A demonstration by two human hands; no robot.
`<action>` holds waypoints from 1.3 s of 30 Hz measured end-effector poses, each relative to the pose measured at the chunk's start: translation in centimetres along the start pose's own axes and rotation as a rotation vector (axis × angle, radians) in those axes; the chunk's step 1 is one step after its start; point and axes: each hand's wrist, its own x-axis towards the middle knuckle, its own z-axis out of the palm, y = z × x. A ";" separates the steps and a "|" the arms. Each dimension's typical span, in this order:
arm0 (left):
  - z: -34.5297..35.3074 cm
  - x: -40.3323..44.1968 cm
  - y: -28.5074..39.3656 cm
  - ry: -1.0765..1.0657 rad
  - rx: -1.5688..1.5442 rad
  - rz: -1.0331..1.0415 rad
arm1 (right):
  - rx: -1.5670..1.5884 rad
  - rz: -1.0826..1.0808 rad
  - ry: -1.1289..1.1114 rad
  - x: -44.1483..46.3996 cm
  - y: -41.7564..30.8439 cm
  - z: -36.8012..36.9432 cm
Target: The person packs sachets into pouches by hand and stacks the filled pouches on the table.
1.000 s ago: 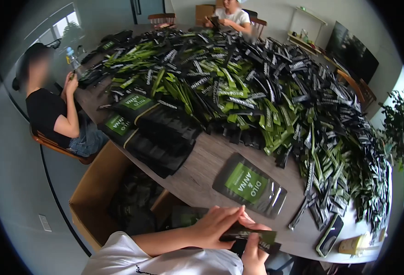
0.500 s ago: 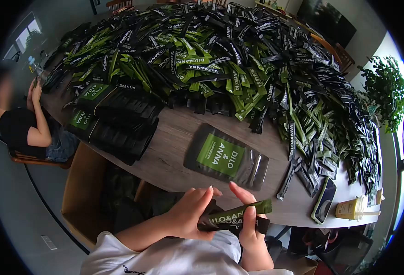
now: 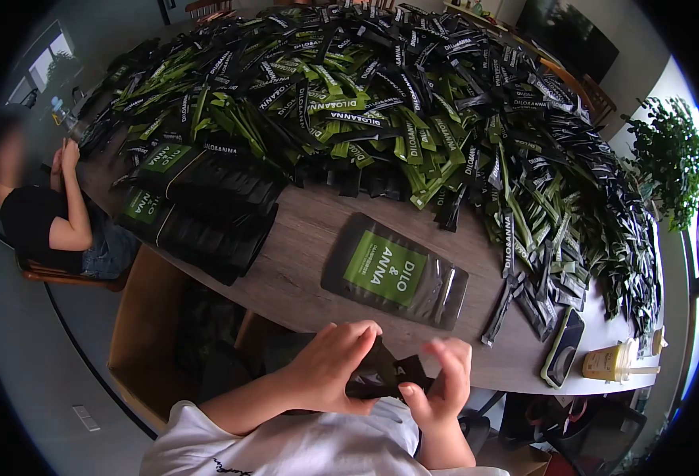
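My left hand (image 3: 330,369) is wrapped round a small bunch of black stick packets (image 3: 381,378) near the table's front edge. Beside the packets' right ends is my right hand (image 3: 441,387), its thumb and fingers spread apart. Just beyond both hands, a black pouch with a green label (image 3: 387,270) lies flat on the wooden table (image 3: 302,238). To its left rest two banded stacks of similar pouches (image 3: 215,230). A large heap of green and black stick packets (image 3: 349,111) covers the far part of the table.
An open cardboard box (image 3: 139,333) holding dark pouches stands below the table edge at left. At right are a phone (image 3: 562,349) and a drink cup (image 3: 607,362). A seated person (image 3: 44,214) is at the far left, hands raised. A plant (image 3: 667,159) stands at right.
The view has tilted down and shifted right. My right hand has opened away from the packets it was pinching, while my left hand keeps them.
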 end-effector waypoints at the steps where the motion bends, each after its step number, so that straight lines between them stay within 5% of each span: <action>1: -0.3 0.0 0.0 -0.053 0.017 -0.040 | -0.044 -0.034 -0.113 0.2 -0.1 -0.4; 6: -0.6 0.5 0.3 -0.140 0.093 -0.048 | -0.011 -0.008 -0.510 0.0 -0.2 0.1; 11: -1.7 0.3 -0.1 -0.054 -0.294 -0.065 | 0.019 -0.089 -0.415 1.1 -0.1 -0.7; 18: -3.2 0.6 0.3 -0.116 -0.254 -0.337 | -0.292 -0.040 -0.242 2.1 -1.0 -0.2; 27: -2.0 0.7 0.0 -0.108 -0.125 -0.151 | -0.049 -0.024 -0.626 2.9 -0.7 -0.7; 30: -1.9 0.5 0.1 -0.029 -0.213 -0.198 | -0.066 -0.122 -0.443 3.1 -0.9 -0.7; 33: -2.0 0.6 0.6 0.040 -0.300 -0.379 | -0.071 0.149 -0.008 2.3 -1.8 0.0; 39: -0.7 0.2 0.0 0.049 -0.519 -0.295 | 0.213 0.375 -0.214 -0.4 -1.0 -0.3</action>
